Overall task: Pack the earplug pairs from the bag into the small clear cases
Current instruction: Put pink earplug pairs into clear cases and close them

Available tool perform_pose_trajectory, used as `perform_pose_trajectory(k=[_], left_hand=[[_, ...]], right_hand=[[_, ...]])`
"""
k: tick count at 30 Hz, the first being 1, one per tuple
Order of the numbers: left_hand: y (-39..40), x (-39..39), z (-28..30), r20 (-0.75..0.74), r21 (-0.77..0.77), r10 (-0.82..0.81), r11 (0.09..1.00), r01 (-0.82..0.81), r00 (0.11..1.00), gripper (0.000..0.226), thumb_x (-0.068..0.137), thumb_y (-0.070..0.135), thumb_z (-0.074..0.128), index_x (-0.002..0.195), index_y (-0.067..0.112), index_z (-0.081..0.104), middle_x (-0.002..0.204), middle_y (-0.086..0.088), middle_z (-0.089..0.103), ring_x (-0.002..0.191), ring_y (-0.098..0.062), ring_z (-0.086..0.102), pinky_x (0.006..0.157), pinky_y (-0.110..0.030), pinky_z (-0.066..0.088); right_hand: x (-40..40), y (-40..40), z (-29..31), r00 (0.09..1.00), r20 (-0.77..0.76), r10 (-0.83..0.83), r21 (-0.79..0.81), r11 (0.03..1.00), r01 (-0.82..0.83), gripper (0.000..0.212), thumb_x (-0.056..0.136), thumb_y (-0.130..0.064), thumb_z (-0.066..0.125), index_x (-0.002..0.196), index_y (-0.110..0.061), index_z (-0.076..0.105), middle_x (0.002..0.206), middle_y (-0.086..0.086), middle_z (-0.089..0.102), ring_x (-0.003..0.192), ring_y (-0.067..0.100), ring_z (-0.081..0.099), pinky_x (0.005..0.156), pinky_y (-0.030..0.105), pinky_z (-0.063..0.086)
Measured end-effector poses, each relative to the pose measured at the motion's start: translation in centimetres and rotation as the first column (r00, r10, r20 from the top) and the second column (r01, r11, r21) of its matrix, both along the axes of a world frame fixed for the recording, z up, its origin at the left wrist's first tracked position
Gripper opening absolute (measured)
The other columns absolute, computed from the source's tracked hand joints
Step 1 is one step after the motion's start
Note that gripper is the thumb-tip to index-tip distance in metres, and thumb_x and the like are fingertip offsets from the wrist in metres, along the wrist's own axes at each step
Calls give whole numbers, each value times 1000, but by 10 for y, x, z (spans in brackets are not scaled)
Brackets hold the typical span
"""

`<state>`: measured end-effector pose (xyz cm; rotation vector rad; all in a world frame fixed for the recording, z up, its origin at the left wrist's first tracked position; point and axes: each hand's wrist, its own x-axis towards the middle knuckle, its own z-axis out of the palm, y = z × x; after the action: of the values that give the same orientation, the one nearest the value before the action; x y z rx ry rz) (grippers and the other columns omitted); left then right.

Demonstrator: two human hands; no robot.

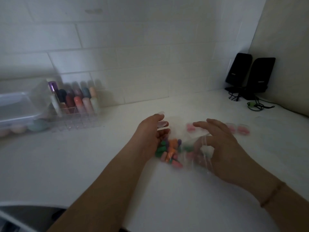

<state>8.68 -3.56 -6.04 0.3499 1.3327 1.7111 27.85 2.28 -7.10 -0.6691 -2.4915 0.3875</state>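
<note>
Dim, blurred frame; fine detail is limited. White counter [83,156] against a tiled wall.

Left hand [151,136]: palm turned inward, fingers loosely extended and apart, resting against a heap of coloured earplugs [168,151] (green, orange, purple, pink) near the middle of the counter. Small clear cases [163,123] sit just at its fingertips; whether the fingers hold one, I cannot tell.

Right hand [222,148]: thumb and forefinger pinched together on the clear bag [199,153], other fingers spread and straight. The bag lies crumpled on the counter just right of the heap, with more earplugs visible through the plastic.

Further clear cases with pink contents [241,129] lie in a row behind the right hand, towards the wall.

Back left of counter: clear organiser [75,118] of coloured tubes, beside a lidded clear box [16,111]. Back right corner: two black speakers [250,74] with cables
</note>
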Motion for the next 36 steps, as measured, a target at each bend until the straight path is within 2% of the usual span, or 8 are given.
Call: perform_pose_trajectory(k=[4,9,12,16,20,24,30,36], left_hand=[[-2,-2,3,-16,27,-10,1000,11,1000,18,90,27,64,102,13,62,91,-8,62,63,-22,60,54,-25,49],[-3,-4,5,-93,128,0,992,12,996,27,92,36,60,104,13,65,88,-7,64,62,-20,61,58,-28,49],[-3,3,9,-94,195,-88,975,105,992,28,95,36,55,103,11,65,85,-8,64,60,-20,59,56,-28,46],[-9,14,12,-121,272,-357,886,377,926,40,90,42,55,110,9,61,85,-9,63,61,-19,55,56,-31,42],[-16,20,13,-165,231,-548,787,573,820,52,83,49,57,117,10,61,93,-8,63,65,-19,54,61,-32,33],[-20,27,13,-144,222,-644,719,659,751,59,82,48,57,122,5,58,86,-6,62,66,-16,55,57,-26,47],[-22,31,16,-131,216,-671,699,681,730,55,92,43,46,127,1,52,77,-5,54,66,-17,51,63,-25,47],[-21,28,15,-93,192,-681,704,684,727,44,92,46,45,106,6,57,83,-9,59,63,-15,55,60,-25,48]], right_hand=[[20,7,25,999,-3,33,-53,998,-33,23,61,-40,84,69,-49,64,138,-18,48,138,16,29,111,35,23],[58,22,54,998,-63,-4,-85,996,-2,16,63,-57,70,72,-44,68,110,-34,63,106,-12,55,91,30,43],[67,24,61,979,-204,-14,-135,991,-15,24,69,-61,72,79,-39,69,86,-20,73,79,1,69,71,30,57],[46,7,53,887,-454,87,-127,979,-161,23,74,-32,76,95,-36,69,87,-10,73,74,13,69,73,22,56],[19,-14,40,874,-469,124,62,992,-107,16,75,-32,79,88,-32,70,81,-17,68,77,10,64,71,18,49],[3,-19,30,867,-480,134,140,987,-76,13,74,-25,79,86,-23,73,82,-15,68,82,8,63,78,23,46],[0,-15,24,918,-393,49,100,995,-10,14,78,-31,73,90,-26,78,86,-18,72,81,11,60,75,29,48],[2,-16,27,944,-302,130,154,984,-86,18,83,-30,68,100,-30,74,94,-12,68,91,17,58,81,30,45]])
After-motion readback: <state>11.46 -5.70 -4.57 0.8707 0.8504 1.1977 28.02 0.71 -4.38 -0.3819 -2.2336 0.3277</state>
